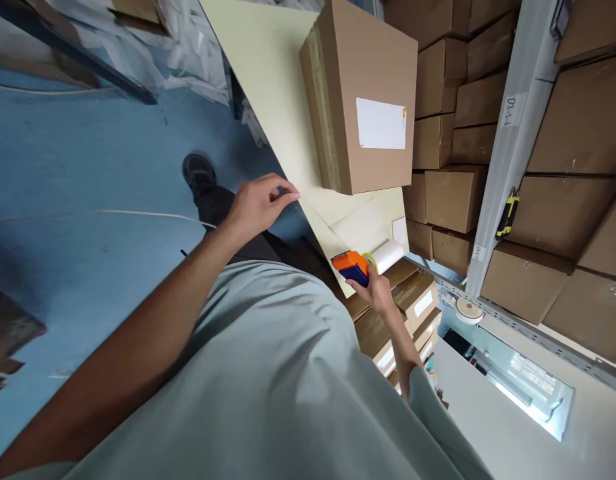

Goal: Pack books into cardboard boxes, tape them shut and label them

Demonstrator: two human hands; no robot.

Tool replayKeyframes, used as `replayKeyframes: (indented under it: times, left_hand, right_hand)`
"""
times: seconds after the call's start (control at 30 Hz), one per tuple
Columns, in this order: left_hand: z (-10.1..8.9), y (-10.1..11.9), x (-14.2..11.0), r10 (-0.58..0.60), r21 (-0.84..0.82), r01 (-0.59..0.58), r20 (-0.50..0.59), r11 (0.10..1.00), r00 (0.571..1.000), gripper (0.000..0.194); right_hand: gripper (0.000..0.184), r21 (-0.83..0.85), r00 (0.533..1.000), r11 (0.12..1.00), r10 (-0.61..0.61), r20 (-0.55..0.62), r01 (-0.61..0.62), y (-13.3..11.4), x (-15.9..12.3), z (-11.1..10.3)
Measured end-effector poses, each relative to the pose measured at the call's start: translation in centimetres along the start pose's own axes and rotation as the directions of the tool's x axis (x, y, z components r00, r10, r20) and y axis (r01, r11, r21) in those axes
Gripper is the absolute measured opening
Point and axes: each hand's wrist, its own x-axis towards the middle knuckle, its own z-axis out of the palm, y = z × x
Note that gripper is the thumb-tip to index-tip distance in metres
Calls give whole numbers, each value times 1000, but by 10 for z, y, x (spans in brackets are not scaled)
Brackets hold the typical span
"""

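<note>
"While the carton (381, 60) rests on the table (268, 60), where are your hands?"

"Your right hand (375, 291) is on the body side of the carton, clenched around an orange-and-blue tool (351, 268), apparently a tape dispenser; its small parts are too indistinct to confirm. Your left hand (261, 208) is left of the carton, released, with no item visible in it."

"What faults are possible?"

"A loosened right grip could drop the tool on the body side of the carton. A sideways swing of it could strike the white roll (389, 256), which lies just beside it on that same side, and displace it. A careless left reach could catch the table edge, left of the carton."

"State the arm pose."

"Your right forearm comes up from the body side, pointing toward the carton, fingers wrapped around the tool. Your left arm extends diagonally from farther left, wrist bent toward the carton, fingers loosely curled, thumb close to the index finger."
</note>
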Motion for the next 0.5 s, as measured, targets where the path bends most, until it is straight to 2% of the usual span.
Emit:
replayKeyframes:
  times: [0.07,0.17,0.33,0.5]
  left_hand:
    - [13,1,20,37,-31,-37,-12,999,999,20]
    - [29,3,45,70,-73,-73,-49,995,996,17]
    - [39,0,70,140,-102,-145,-56,984,989,16]
    - [55,-3,86,137,-74,-145,-98,987,986,10]
  right_hand:
    - [57,-100,997,993,55,-63,-61,4,5,9]
    - [59,-158,983,979,107,-147,-130,-1,22,21]
    - [66,-111,960,976,158,-230,-187,-11,46,39]
    - [65,-67,933,974,186,-309,-217,-14,60,58]
